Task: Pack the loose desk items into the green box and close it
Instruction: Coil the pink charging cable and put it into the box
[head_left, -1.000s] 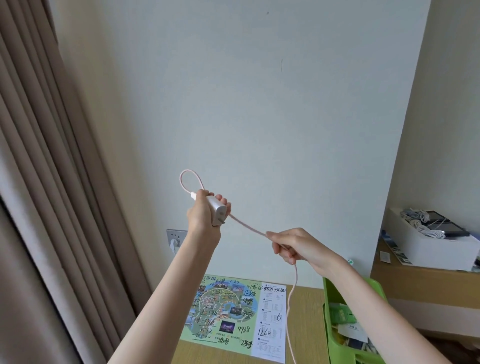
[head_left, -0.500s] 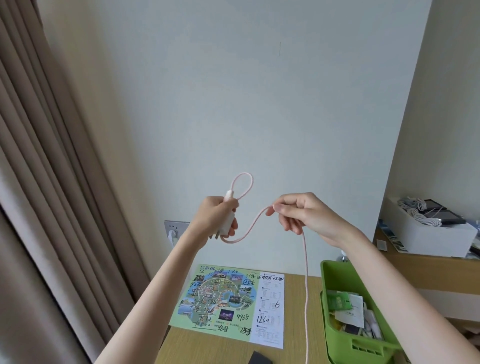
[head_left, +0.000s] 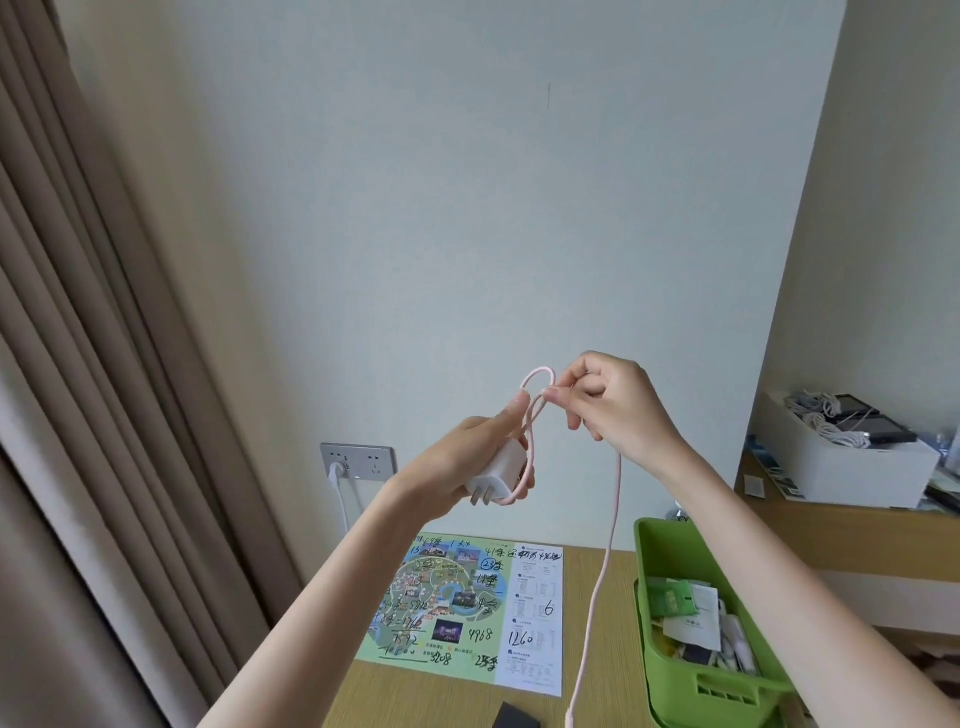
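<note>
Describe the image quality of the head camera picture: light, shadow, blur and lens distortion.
Head view: soft, even daylight with no glare; the wall is evenly lit and shadows are faint. Wide-angle distortion bends the curtain and the wall corner at right. The left hand, charger, pink cable and right hand are fairly sharp; the map handwriting is readable, its small print is not.

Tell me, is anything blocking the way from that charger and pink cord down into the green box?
Nothing visible does. The left hand holds the white charger and the right hand pinches the pink cord in the air, above and left of the green box. The box is open on top and partly filled with papers and small items.
</note>
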